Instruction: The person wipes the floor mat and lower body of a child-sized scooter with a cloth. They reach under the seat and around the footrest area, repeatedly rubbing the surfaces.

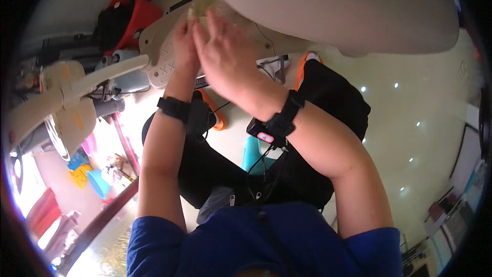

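Observation:
My left hand (pixel 187 44) and my right hand (pixel 226 48) are close together over the beige footboard (pixel 163 52) of what looks like an electric scooter. A blurred, pale yellow-green piece (pixel 206 4) shows at the fingertips; its material cannot be told. The curled fingers of my left hand seem to pinch its near edge. My right hand lies against it with fingers stretched out, and its grip is hidden by blur and by the back of the hand. Black straps with small devices (pixel 267 132) circle both wrists.
The scooter's beige seat (pixel 346 7) overhangs at upper right; its steering column (pixel 107 71) stands left. A red bin (pixel 144 17) with black contents is behind. Between my legs is a turquoise stool edge (pixel 253 157), with hanging cables (pixel 265 177). Pale floor (pixel 388 123) extends right.

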The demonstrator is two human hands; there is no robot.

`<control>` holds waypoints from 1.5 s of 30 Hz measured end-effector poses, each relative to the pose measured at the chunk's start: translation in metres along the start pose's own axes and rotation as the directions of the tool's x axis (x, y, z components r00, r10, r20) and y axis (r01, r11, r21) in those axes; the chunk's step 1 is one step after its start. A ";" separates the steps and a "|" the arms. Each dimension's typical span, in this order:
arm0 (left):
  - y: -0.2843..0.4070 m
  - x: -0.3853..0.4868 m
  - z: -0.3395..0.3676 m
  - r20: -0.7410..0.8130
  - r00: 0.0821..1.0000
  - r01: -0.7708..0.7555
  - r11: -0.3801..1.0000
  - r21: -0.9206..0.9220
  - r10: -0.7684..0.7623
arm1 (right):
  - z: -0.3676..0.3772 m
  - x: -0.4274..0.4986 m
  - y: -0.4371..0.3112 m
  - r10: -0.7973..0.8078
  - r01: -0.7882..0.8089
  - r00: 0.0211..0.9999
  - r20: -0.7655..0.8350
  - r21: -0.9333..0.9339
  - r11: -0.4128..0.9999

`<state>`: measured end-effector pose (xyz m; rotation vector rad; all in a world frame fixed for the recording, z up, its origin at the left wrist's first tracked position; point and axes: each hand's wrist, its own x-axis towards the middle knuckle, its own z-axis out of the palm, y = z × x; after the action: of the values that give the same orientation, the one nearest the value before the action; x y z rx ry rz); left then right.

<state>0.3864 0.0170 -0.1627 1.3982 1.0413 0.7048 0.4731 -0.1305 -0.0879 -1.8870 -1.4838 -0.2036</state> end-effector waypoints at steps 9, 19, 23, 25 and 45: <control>0.003 0.047 0.110 0.404 0.858 -0.476 0.190 0.859 0.318 | -0.023 -0.027 -0.020 0.108 0.104 0.624 0.774 -0.219 0.970; -0.029 -0.056 0.115 0.807 0.589 -0.808 0.026 0.589 0.045 | -0.022 -0.048 -0.031 -0.205 0.309 0.266 0.942 0.118 0.944; -0.040 -0.061 0.120 0.902 0.403 -0.908 -0.055 0.415 0.154 | -0.022 -0.079 -0.022 -0.349 0.357 0.700 0.623 0.117 0.927; -0.037 -0.052 0.129 0.939 0.317 -0.941 -0.083 0.329 0.137 | -0.027 -0.085 -0.012 -0.332 0.336 0.842 0.425 0.068 0.939; -0.197 -0.034 0.235 0.721 0.407 -0.884 -0.440 0.156 -0.561 | -0.010 -0.010 0.021 -0.056 -0.088 0.864 0.501 0.260 0.962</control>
<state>0.5460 -0.1347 -0.3781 3.2745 -0.3156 -1.3439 0.4917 -0.1464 -0.0956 -1.7964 -1.7242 0.5275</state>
